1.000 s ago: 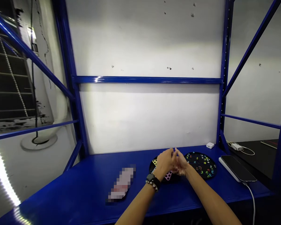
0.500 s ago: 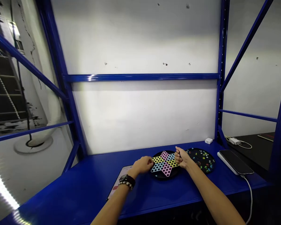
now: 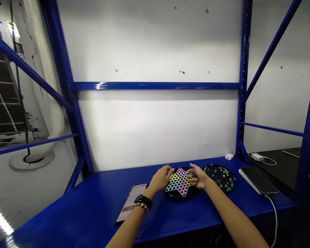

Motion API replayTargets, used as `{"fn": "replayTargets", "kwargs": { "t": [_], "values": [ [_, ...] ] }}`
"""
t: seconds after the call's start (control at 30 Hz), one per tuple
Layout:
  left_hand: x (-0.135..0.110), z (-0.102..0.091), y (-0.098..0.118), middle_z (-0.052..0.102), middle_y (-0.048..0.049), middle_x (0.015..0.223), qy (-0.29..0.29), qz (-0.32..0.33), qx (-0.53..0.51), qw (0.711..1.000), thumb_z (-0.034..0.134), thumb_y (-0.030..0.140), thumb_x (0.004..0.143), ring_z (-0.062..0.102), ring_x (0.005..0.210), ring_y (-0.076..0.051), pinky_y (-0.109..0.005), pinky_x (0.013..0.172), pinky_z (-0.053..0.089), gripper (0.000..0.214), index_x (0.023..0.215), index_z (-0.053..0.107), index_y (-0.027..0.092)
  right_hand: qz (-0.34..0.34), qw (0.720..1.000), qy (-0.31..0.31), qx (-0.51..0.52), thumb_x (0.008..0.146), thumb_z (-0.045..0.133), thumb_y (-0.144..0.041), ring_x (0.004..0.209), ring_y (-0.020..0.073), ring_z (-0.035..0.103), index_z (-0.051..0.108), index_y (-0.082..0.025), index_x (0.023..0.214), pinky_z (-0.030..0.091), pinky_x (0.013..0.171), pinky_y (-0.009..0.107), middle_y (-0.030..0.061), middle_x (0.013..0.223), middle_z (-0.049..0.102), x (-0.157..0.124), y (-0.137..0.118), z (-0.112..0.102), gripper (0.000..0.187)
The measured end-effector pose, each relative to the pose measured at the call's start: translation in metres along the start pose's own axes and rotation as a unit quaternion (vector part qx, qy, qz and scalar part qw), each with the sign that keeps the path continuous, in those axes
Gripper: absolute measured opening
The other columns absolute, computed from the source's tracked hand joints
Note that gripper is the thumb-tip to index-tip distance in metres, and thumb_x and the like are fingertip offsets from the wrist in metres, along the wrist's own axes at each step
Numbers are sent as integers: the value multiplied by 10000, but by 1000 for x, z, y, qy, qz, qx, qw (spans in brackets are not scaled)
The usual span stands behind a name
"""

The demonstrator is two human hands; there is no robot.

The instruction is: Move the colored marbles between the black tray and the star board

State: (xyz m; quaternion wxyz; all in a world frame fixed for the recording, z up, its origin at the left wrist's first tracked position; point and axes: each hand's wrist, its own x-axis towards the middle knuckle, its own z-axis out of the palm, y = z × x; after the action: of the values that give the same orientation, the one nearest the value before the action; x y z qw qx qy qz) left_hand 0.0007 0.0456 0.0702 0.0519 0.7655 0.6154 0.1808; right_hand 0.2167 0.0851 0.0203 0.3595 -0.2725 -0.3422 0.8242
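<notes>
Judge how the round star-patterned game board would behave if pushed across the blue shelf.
The game board looks flat and rigid, so it would probably slide rather than tip or roll. The shelf is smooth and glossy, so the board may skid easily. Its holes look empty, so likely nothing spills.

Left hand [image 3: 162, 178], right hand [image 3: 198, 178] closer together

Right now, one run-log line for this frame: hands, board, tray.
left hand: at star board left rim | right hand: fingers pinched above board's right edge, contents unclear | marble tray: right of board | phone: left
</notes>
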Motion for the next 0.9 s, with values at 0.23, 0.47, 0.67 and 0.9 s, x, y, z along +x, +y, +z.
{"fn": "replayTargets", "kwargs": {
  "t": [0.23,0.47,0.67,0.9],
  "values": [
    [1,29,70,645,-42,1018,42,153,-84,984,473,339,931,624,898,-187,-299,822,471,229,1029,649,229,-1,999,4,-37,936,413,-618,299,23,215,470,-188,657,106,319,151,-72,483,438,4,3,2,515],
    [-2,44,39,579,-65,1289,65,134,-125,981,387,320,949,596,1099,-208,-363,975,469,381,1292,536,249,-261,803,320,-430,898,485,-618,447,107,425,416,-210,536,303,459,224,-25,466,423,2,-2,-10,550],
    [-9,48,-11,520,-76,1436,-47,26,-3,999,484,477,871,465,1324,-307,-506,1078,370,502,1332,543,288,-106,539,505,-666,955,430,-369,863,264,681,685,-183,802,418,791,355,145,895,721,-20,-19,-50,351],
    [-2,59,10,397,-111,1543,-88,-32,38,995,470,679,792,316,1433,-364,-619,1151,202,772,1456,442,287,-44,510,513,-689,901,489,-255,1107,340,578,701,-161,974,323,937,506,192,1065,688,-19,-15,-72,243]
  ]
}}
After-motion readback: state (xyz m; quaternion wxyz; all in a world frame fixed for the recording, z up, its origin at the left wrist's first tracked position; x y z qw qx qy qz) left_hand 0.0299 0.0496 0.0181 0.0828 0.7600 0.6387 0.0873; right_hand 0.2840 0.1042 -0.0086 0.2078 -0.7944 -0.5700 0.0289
